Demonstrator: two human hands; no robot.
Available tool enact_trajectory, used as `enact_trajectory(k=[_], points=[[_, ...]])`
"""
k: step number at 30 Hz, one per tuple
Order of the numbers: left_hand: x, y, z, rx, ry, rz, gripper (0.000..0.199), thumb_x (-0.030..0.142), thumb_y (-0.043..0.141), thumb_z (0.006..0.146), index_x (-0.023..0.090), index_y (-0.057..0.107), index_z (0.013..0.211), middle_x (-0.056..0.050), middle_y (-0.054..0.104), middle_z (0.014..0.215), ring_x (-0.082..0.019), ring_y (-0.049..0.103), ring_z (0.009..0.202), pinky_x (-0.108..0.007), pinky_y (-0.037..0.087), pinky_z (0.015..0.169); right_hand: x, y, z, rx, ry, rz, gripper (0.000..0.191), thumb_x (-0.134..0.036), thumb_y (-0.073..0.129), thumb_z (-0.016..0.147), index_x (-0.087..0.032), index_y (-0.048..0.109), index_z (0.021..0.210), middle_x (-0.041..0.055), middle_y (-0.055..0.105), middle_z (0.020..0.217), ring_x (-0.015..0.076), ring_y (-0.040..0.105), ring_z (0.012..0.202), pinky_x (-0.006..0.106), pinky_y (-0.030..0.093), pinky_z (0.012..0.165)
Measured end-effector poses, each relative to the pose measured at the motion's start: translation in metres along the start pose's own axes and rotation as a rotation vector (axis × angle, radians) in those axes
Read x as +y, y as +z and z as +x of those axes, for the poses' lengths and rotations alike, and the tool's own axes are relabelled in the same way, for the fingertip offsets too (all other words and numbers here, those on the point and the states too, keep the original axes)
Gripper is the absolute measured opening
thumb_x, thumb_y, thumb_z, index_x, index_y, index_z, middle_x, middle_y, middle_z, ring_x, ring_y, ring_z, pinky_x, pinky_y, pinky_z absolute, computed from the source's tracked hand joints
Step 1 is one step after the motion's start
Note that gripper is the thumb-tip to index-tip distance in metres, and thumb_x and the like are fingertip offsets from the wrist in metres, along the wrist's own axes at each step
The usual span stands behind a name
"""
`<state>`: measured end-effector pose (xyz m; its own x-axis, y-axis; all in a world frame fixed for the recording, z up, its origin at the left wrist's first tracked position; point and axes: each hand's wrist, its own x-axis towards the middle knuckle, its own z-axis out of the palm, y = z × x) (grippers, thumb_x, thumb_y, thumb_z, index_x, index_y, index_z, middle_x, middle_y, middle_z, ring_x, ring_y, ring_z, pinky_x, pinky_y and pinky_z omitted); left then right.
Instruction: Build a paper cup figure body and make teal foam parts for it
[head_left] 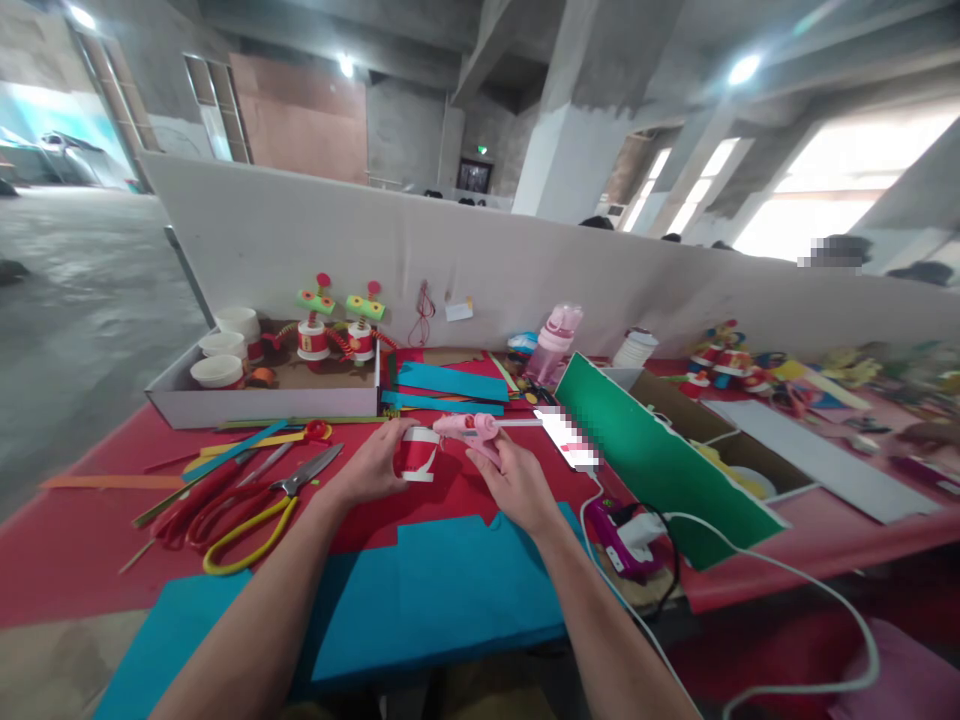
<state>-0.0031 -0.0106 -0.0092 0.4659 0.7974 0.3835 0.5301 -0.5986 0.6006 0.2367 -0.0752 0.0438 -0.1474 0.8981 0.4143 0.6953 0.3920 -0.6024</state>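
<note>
Left hand (377,466) grasped a red-and-white cup (418,455), right hand (520,482) grasped a pink glue gun (472,430), both were above the worktop (67,555), beyond the blue sheet (450,590) at its near edge.

No wording, brand or number is being shown legibly anywhere. At the back of the hall a small green lit sign (482,149) is being displayed up high, its marking being lost to distance, while the bright screen of the phone (555,428) is being partly masked by coarse blocks and otherwise washed out to white. On the purple power strip (609,537) small pale patches are being seen, and on the pink glue gun (469,430) a reddish patch, but both are being rendered too small and too soft to be read.
</note>
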Motion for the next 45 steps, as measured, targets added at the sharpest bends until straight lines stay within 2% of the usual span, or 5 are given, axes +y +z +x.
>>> enact_trajectory(k=[10,17,45], points=[[-0.0009,0.0007,-0.0006,-0.022,0.029,0.031,0.075,0.024,0.07,0.065,0.021,0.041,0.135,-0.011,0.051,0.134,-0.027,0.05,0.123,-0.039,0.043,0.103,-0.0013,0.0019,0.0001,0.013,-0.012,-0.052,0.035,-0.038,0.047,0.096,-0.02,0.056,0.124,0.0086,0.071,0.11,0.0238,0.068,0.095,0.028,0.051,0.072],[0.0036,-0.0013,-0.0001,-0.029,-0.006,0.025,0.074,0.028,0.07,0.067,0.022,0.041,0.135,-0.011,0.051,0.133,-0.029,0.05,0.124,-0.042,0.043,0.104,-0.0017,-0.0002,-0.0015,0.003,-0.002,-0.065,0.036,-0.039,0.045,0.097,-0.021,0.055,0.126,0.0094,0.07,0.11,0.0241,0.068,0.094,0.027,0.051,0.07],[0.0019,-0.0011,0.0008,-0.012,-0.038,-0.054,0.077,0.026,0.071,0.065,0.022,0.038,0.135,-0.012,0.05,0.135,-0.028,0.052,0.122,-0.04,0.045,0.101,0.0071,-0.0007,-0.0024,0.045,0.02,-0.071,0.035,-0.041,0.044,0.096,-0.02,0.056,0.123,0.0104,0.071,0.109,0.0269,0.068,0.095,0.032,0.052,0.074]])
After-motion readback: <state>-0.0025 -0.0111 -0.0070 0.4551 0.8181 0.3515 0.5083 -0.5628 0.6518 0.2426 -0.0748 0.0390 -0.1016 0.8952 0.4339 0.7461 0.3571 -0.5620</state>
